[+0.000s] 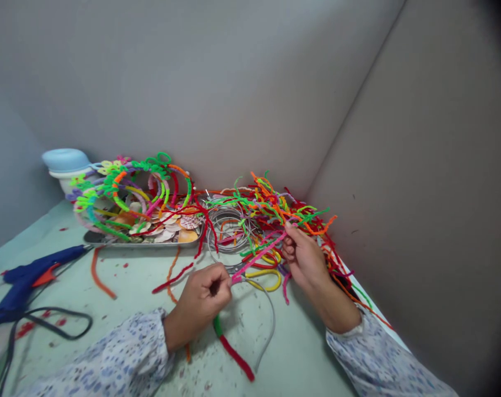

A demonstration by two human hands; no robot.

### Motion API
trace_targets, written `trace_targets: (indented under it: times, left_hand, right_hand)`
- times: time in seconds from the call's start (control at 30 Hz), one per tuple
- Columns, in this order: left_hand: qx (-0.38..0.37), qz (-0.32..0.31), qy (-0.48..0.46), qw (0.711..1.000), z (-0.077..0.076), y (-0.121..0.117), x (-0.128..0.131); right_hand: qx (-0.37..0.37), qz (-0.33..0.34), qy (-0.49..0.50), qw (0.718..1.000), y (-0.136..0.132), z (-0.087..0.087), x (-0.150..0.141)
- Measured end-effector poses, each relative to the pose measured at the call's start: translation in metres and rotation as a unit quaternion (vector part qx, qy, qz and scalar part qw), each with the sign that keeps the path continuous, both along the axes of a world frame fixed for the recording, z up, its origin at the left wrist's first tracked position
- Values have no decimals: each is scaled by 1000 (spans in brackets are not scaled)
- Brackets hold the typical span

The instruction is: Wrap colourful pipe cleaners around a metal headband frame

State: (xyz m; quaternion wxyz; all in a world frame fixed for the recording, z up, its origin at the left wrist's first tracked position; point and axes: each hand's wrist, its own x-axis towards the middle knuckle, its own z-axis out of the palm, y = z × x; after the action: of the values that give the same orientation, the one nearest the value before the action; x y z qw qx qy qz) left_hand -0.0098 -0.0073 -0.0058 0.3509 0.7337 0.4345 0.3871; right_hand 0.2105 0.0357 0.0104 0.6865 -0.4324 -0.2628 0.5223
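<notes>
My left hand (206, 295) is closed on a grey wire hoop (270, 325), at the spot where a pink pipe cleaner (260, 256) is wound round it. Below that hand, a stretch of the hoop is covered in green and red fuzzy pipe cleaner (237, 355); the bare grey wire curves on the right. My right hand (306, 256) pinches the far end of the pink pipe cleaner, which runs taut and slanting between both hands. Just behind it lie yellow-handled scissors (269, 279), partly covered.
A heap of colourful pipe cleaners (283, 207) lies against the wall, beside coiled grey wire (229, 226). Wrapped headbands (130, 187) and shells (171, 226) fill a metal tray (146, 243). A blue glue gun (39, 275) with its cord and a blue-lidded container (67, 165) are at left.
</notes>
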Motion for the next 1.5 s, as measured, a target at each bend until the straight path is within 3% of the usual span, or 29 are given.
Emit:
trace_targets:
  times: [0.1, 0.27, 0.43, 0.7, 0.87, 1.03, 1.13, 1.23, 1.5]
  left_hand:
    - [-19, 6, -19, 1000, 0, 2, -1]
    - [-90, 18, -88, 992, -4, 7, -4]
    - [-136, 5, -115, 984, -7, 10, -5]
    - [-123, 0, -80, 989, -5, 8, -3]
    - [-126, 7, -81, 989, -4, 8, -3]
    - [-153, 41, -137, 978, -4, 12, -5]
    - [-169, 61, -166, 970, -4, 13, -5]
    - [-187, 66, -175, 964, -3, 12, -5]
    - [-171, 57, -163, 970, -5, 12, -5]
  right_hand:
    - [-27, 36, 19, 999, 2, -2, 1]
    - [8, 93, 24, 995, 4, 3, 7]
    - [40, 102, 41, 993, 5, 7, 14]
    - [40, 64, 35, 997, 7, 11, 19]
    - [24, 24, -81, 996, 7, 15, 23]
    - [50, -6, -295, 954, 3, 24, 33]
    - [61, 38, -309, 948, 0, 33, 40]
    - [26, 97, -274, 957, -2, 41, 45]
    - [-48, 202, -177, 962, -4, 45, 61]
